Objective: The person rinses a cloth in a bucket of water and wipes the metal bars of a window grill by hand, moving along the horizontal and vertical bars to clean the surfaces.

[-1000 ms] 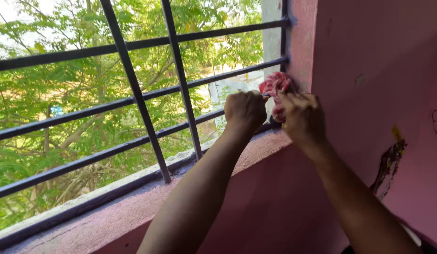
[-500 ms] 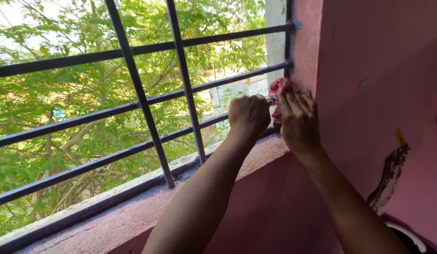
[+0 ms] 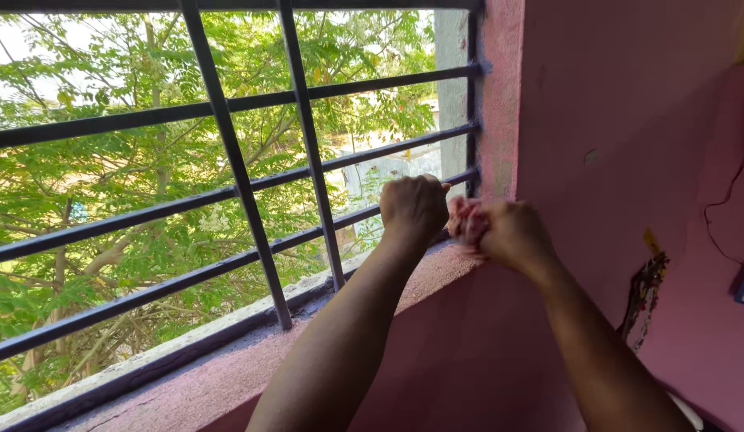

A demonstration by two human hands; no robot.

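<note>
My left hand (image 3: 414,210) is a closed fist on the lowest bar of the dark window grille (image 3: 228,152), near its right end, and seems to grip that bar. My right hand (image 3: 512,234) is just to its right, closed around a bunched red and pink cloth (image 3: 465,222). The cloth shows between the two hands, just above the pink sill (image 3: 228,360) and next to the pink wall corner (image 3: 500,120). Most of the cloth is hidden in my right hand.
The grille has two upright bars and several slanted crossbars, with green trees and a pale building outside. The pink side wall (image 3: 628,96) on the right carries a chipped dark patch (image 3: 644,288), a thin wire (image 3: 720,208) and a dark object at the frame edge.
My right hand came down from the upper grille corner, where it pressed the cloth flat against the bars, and now bunches the cloth near the sill. My left fist stays on the bar.
</note>
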